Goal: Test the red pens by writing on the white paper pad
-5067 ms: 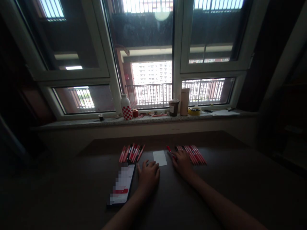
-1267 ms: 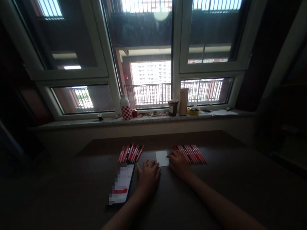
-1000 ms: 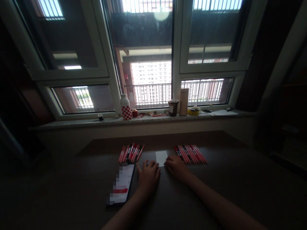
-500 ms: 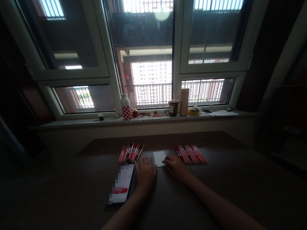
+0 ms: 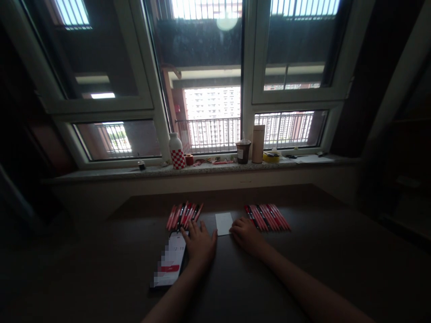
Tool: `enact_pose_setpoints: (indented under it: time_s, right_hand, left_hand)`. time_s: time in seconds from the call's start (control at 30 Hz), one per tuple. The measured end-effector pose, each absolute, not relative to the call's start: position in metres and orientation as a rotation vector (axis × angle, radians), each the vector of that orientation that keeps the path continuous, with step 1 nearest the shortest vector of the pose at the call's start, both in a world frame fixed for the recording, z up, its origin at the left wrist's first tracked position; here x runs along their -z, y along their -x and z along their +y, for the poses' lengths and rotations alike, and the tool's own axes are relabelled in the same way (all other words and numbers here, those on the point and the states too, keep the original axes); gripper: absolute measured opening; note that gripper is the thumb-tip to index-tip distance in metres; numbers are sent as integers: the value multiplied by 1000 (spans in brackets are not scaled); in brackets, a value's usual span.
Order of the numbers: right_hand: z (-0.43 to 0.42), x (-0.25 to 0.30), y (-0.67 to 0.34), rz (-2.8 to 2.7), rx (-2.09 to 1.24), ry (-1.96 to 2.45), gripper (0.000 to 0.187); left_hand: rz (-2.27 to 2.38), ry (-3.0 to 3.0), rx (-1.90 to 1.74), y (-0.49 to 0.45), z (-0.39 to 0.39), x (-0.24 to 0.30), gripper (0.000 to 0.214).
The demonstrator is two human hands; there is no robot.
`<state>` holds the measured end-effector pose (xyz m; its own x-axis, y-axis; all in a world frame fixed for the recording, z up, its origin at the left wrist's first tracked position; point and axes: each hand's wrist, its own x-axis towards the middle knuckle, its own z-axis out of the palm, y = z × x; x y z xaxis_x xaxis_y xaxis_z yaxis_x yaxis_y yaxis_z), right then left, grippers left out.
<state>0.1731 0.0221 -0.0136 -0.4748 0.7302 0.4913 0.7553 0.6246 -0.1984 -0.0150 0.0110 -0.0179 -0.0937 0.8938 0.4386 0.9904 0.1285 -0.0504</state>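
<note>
A small white square of paper (image 5: 224, 224) lies on the dark table between my two hands. My right hand (image 5: 247, 234) has its fingers curled together at the right edge of this paper, and their tips close on it. To its left, my left hand (image 5: 201, 242) rests with the fingers spread and nothing in them. The thumb of that hand comes near the paper's lower left corner. Its outer fingers reach the top of a phone (image 5: 172, 260) with a lit screen and the lower ends of the left row of pens (image 5: 180, 216).
Another row of red and black pens (image 5: 267, 217) lies beyond my right hand. Along the windowsill (image 5: 212, 168) stand a checkered bottle (image 5: 177, 152), a drink cup (image 5: 243, 151), a tan cylinder (image 5: 258, 143) and a yellow roll (image 5: 271, 157). The table's far edge faces the wall.
My left hand has shifted slightly left, away from the paper and towards the phone and pens, its fingers spreading wider. My right hand stays almost where it was at the paper's edge.
</note>
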Motion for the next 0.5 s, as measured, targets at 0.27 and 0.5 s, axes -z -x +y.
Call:
enact_pose_setpoints:
  time_s: [0.27,0.5]
  right_hand:
    - [23,16,-173,-2282,39,1141,17]
    - [23,17,-173,-2264,49,1160,16]
  left_hand:
    - [-2025,1834,430,14,10,17,64]
    - [-2034,1856,446,15,10,16,62]
